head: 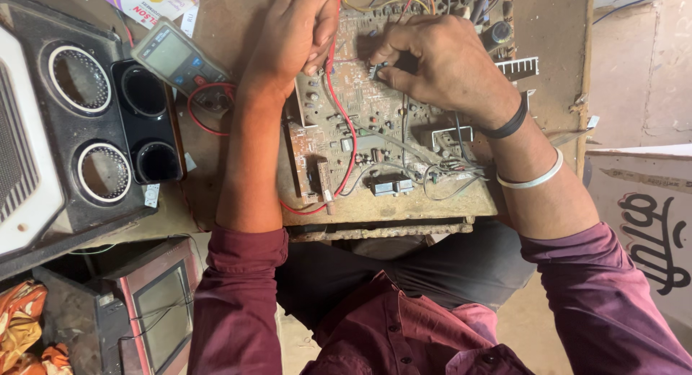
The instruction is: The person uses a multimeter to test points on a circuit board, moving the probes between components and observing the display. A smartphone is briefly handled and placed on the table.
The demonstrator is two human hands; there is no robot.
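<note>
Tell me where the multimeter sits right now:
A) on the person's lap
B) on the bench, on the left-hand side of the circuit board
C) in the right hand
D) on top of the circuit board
B: the multimeter lies on the bench beside the black speaker panel, on the left-hand side of the circuit board, while the left hand and right hand work on the board.

dusty circuit board (360, 141), flat on workbench

One circuit board (375, 123), one multimeter (180, 58), two wristbands (one black (508, 124), one silver (537, 179)), four round speaker openings (79, 79).
</note>
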